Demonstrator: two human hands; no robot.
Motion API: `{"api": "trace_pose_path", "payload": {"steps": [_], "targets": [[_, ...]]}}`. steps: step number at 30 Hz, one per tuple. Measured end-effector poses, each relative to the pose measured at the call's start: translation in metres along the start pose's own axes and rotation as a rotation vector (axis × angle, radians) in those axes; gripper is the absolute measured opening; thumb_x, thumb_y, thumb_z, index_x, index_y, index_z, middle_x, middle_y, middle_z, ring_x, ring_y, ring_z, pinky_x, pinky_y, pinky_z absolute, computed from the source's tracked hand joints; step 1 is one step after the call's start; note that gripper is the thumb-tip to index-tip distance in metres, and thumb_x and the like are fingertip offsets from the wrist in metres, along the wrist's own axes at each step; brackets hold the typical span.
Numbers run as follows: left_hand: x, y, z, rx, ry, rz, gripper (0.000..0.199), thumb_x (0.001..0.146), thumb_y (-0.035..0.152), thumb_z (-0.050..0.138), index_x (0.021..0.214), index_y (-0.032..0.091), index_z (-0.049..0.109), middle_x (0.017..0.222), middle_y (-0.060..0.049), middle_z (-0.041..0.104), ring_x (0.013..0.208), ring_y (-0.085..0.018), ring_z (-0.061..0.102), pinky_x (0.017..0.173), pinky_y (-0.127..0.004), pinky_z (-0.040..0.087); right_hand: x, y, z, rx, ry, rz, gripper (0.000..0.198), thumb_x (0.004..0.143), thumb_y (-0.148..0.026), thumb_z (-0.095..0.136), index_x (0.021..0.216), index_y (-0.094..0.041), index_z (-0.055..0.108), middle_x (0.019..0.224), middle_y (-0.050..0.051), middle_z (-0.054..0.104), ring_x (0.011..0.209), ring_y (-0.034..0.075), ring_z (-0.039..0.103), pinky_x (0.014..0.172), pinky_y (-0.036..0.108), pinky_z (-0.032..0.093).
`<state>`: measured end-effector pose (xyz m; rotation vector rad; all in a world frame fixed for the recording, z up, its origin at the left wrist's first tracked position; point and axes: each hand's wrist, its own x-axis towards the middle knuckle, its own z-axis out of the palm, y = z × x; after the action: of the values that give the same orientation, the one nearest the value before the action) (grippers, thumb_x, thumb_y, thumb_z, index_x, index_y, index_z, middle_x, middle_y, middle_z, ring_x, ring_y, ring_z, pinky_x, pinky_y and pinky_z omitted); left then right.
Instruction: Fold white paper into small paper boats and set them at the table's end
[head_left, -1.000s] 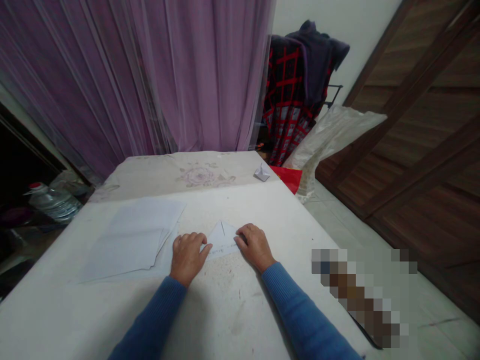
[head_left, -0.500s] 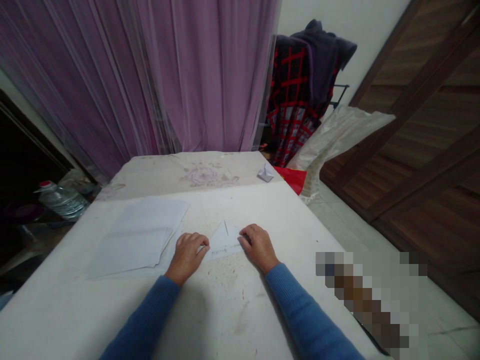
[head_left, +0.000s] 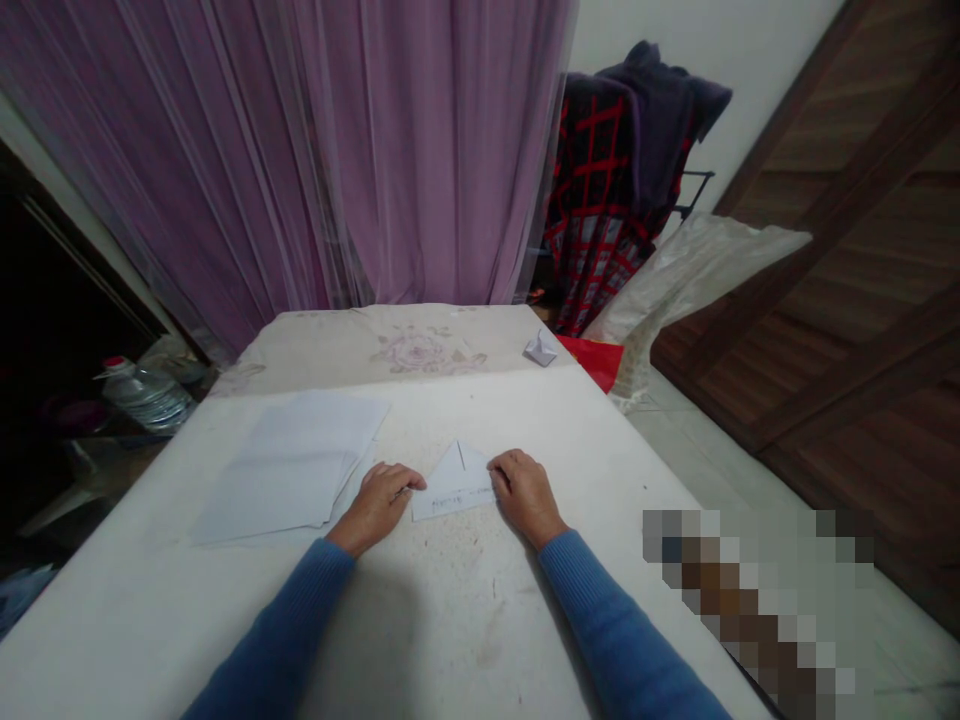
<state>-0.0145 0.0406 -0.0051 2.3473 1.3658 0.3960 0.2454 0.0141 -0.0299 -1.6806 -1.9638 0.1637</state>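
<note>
A white sheet of paper folded to a peaked shape (head_left: 454, 483) lies flat on the table, with handwriting along its lower part and a dark line below its peak. At its left edge, my left hand (head_left: 381, 507) has thumb and forefinger brought together on the paper. My right hand (head_left: 527, 497) pinches the right edge, its curled fingers covering that corner. Left of my left hand rests a stack of white paper sheets (head_left: 285, 470). A small folded paper piece (head_left: 540, 348) stands near the table's far right corner.
The table (head_left: 465, 640) has a pale cloth with a flower print at the far end. Beyond it hangs a purple curtain (head_left: 450, 150). A large water bottle (head_left: 154, 395) is off the left side. A red bag (head_left: 596, 362) and a whitish plastic sheet (head_left: 675, 290) are off the right.
The view has shifted a little, so most things appear slightly farther right. My left hand has drawn back slightly from the folded paper, showing more of its lower left corner.
</note>
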Motion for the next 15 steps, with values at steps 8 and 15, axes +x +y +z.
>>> {"api": "trace_pose_path", "payload": {"steps": [8,15], "targets": [[0.001,0.029,0.019,0.160,0.212,-0.165,0.016,0.086,0.038,0.059,0.084,0.023,0.063,0.088,-0.002,0.068,0.091,-0.022,0.058,0.091,-0.037,0.036,-0.004,-0.043,0.003,-0.258,0.083,0.158,0.035,0.081,-0.051,0.067,0.090,-0.018,0.063,0.092,0.011,0.062,0.090,0.027,0.054,0.075,0.036,0.035],[-0.001,0.037,0.024,0.230,0.251,-0.181,0.016,0.086,0.039,0.060,0.084,0.023,0.059,0.086,-0.002,0.065,0.090,-0.023,0.056,0.089,-0.037,0.034,-0.008,-0.047,0.005,-0.277,0.074,0.188,0.038,0.078,-0.051,0.071,0.093,-0.018,0.061,0.097,0.012,0.062,0.095,0.028,0.053,0.078,0.039,0.035]]}}
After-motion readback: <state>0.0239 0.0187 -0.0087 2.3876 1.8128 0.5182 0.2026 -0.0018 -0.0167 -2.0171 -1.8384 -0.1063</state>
